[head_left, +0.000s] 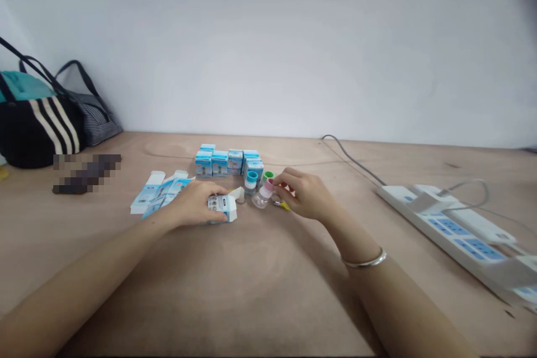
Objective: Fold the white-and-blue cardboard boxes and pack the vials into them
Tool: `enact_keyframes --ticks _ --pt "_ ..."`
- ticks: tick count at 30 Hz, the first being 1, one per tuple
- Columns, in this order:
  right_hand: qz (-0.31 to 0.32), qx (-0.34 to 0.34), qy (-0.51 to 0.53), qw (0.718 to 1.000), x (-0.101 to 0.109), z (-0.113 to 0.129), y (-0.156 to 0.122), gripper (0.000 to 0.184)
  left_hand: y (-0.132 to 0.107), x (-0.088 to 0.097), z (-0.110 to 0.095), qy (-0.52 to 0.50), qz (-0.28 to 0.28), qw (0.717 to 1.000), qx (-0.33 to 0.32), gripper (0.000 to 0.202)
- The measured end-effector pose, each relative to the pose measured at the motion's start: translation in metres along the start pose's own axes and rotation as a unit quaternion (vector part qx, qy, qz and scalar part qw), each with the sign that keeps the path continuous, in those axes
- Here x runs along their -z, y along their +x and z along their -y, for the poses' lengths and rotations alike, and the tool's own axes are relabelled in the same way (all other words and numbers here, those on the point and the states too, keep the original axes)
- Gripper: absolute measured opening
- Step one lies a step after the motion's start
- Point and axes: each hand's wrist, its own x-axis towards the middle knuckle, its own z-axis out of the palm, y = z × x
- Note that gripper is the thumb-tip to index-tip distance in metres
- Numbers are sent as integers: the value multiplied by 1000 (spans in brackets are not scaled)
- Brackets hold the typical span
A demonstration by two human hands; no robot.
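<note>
My left hand point(195, 202) grips a small blue-and-white carton point(222, 206) lying near the table's middle, its end flap open toward the right. The fingers of my right hand point(302, 193) are closed on the pink rim of a small clear bottle point(262, 197), which leans over. Just behind it stand a blue-topped bottle point(250, 181) and a green-topped bottle point(268, 175). A small yellow item point(284, 205) with a metallic end lies under my right fingers, partly hidden. Beside the carton is a pale crumpled piece point(238, 194).
Several closed blue-and-white cartons point(220, 163) stand in rows behind. Flattened cartons point(157, 193) lie to the left, near a pixelated dark object point(88, 173). Bags point(42, 117) sit at the far left. A white power strip point(453, 235) with a grey cable point(356, 155) occupies the right.
</note>
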Motion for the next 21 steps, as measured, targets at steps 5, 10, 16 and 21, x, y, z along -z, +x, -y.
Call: enact_keyframes --ticks 5,10,16,21 --pt "-25 -15 -65 997 -15 13 3 23 -3 5 -3 4 13 1000 -1 47" --pt "28 -15 -31 999 -32 46 3 22 -9 13 -4 8 46 999 10 64" --pt "51 -64 -62 995 -36 65 7 17 -9 16 -4 33 64 997 27 46" --pt "46 -111 12 993 -32 46 5 11 -7 18 -7 37 91 994 47 50"
